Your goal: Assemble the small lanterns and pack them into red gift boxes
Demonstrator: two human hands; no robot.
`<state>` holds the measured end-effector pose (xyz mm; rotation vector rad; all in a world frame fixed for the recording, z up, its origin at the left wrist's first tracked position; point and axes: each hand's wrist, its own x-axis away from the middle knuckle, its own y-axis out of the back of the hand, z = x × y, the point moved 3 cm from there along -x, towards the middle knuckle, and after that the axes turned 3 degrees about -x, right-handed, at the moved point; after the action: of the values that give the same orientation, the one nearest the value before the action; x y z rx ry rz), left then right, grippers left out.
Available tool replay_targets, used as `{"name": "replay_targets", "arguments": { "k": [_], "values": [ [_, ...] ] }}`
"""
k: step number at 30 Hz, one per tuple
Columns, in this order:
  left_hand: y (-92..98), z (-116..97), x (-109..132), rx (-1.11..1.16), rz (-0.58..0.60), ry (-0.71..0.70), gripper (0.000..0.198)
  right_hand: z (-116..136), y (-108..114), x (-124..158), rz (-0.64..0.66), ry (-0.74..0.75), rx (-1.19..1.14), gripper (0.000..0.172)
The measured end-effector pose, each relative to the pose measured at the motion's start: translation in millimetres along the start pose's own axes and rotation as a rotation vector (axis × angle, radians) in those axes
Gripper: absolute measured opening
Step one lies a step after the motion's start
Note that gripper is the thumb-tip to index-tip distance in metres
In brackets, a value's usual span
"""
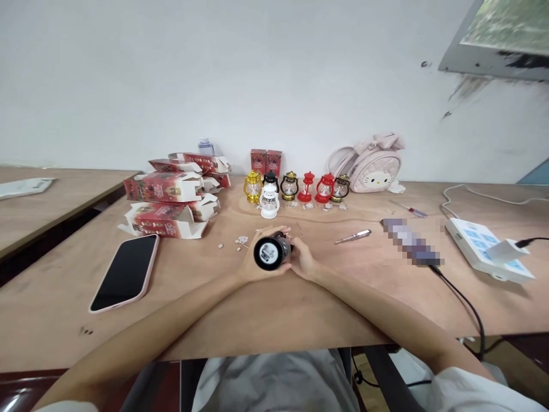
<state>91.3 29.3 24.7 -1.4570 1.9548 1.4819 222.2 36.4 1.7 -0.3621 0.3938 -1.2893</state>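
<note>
A small black toy lantern [269, 253] lies on its side between my hands, its round base turned toward me. A whitish disc with dark parts shows inside the base's black rim. My left hand [253, 264] is wrapped round the lantern from the left and below. From the right, my right hand [303, 258] grips the lantern's body, its fingers partly hidden. Beyond them a white lantern [269, 203] stands upright, in front of a row of gold, black, bronze and red lanterns. Small white round pieces [242, 240] lie left of my hands.
Opened red boxes [165, 220] are piled at the left, behind a phone [124, 273]. A screwdriver [353, 236] lies to the right, another screwdriver [409, 209] farther back. A pink bag [373, 169] leans on the wall. A power strip [480, 246] and cables occupy the right side.
</note>
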Motion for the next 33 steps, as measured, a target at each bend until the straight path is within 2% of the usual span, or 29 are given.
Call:
{"name": "replay_targets", "arguments": {
  "k": [3,5,7,8,10,12,15,18,21,24,27,30,33],
  "values": [
    [13.5,-8.5,0.5,0.018,-0.140,0.063,0.056,5.0,-1.9,2.4,-0.040,0.256,0.401,0.017],
    [32.5,-5.7,-6.7,-0.041,-0.262,0.117,0.048,10.8,-1.9,3.3,-0.053,0.415,0.742,0.020],
    [55.0,6.2,-15.7,-0.087,-0.349,0.173,0.045,10.5,-9.7,2.6,0.056,0.522,1.061,0.026],
    [66.5,15.7,-18.9,-0.109,-0.394,0.212,0.040,6.8,-18.2,1.8,0.169,0.563,1.194,0.029],
    [89.3,39.9,-18.9,-0.169,-0.563,0.339,0.035,-6.1,-42.8,-0.5,0.417,0.636,1.376,0.037],
    [106.4,64.6,-11.1,-0.216,-0.747,0.465,0.039,-21.7,-74.0,-5.5,0.577,0.709,1.470,0.044],
    [116.8,90.9,2.1,-0.283,-0.811,0.594,0.054,-44.4,-119.3,-19.4,0.700,0.768,1.596,0.045],
    [119.9,98.5,9.1,-0.344,-0.861,0.620,0.070,-56.7,-138.9,-38.7,0.654,0.629,1.688,0.037],
    [120.1,97.7,8.4,-0.381,-0.874,0.633,0.073,-54.1,-127.8,-52.9,0.574,0.494,1.695,0.039],
    [117.7,93.6,4.9,-0.328,-0.832,0.594,0.061,-42.7,-97.9,-64.2,0.494,0.381,1.735,0.046],
    [113.8,81.9,2.1,-0.301,-0.781,0.484,0.048,-30.8,-68.1,-79.0,0.412,0.276,1.783,0.048],
    [110.0,67.6,1.5,-0.325,-0.754,0.339,0.047,-24.7,-55.0,-94.3,0.412,0.299,1.790,0.047],
    [104.2,65.3,2.2,-0.315,-0.649,0.274,0.048,-21.3,-56.2,-100.4,0.400,0.435,1.769,0.043]
  ]
}}
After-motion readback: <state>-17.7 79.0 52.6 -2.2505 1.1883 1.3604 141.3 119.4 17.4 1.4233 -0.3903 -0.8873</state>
